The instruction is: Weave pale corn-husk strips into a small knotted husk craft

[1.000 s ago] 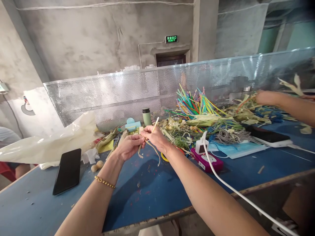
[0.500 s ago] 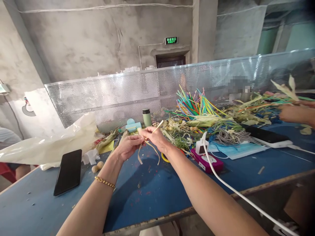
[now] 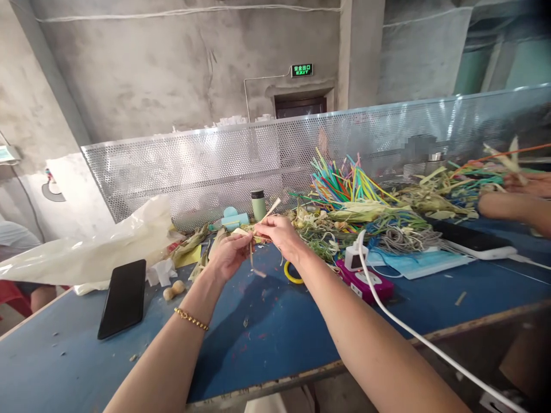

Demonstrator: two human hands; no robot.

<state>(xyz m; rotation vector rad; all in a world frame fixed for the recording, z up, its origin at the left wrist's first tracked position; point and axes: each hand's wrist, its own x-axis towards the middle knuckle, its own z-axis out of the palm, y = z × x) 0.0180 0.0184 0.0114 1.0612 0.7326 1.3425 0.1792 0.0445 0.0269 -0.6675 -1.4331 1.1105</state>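
My left hand (image 3: 229,254) and my right hand (image 3: 279,230) meet above the blue table (image 3: 275,332), both pinching a pale dried husk strip (image 3: 252,252). A thin pale stick (image 3: 271,208) rises up and to the right from my right fingers. Loose ends of the strip hang down between the hands. A gold bracelet (image 3: 191,319) circles my left wrist. Behind the hands lies a heap of dried husks and green strands (image 3: 321,229).
A black phone (image 3: 123,297) lies at left near a cream plastic bag (image 3: 94,244). Coloured strips (image 3: 344,180) fan up by the perforated metal screen (image 3: 193,166). A pink power strip (image 3: 365,281) with a white cable sits at right. Another person's arm (image 3: 512,203) works at far right.
My hands have drawn the husk strip tighter and lifted slightly; its hanging ends are shorter. The other person's arm at far right has pulled back to the right.
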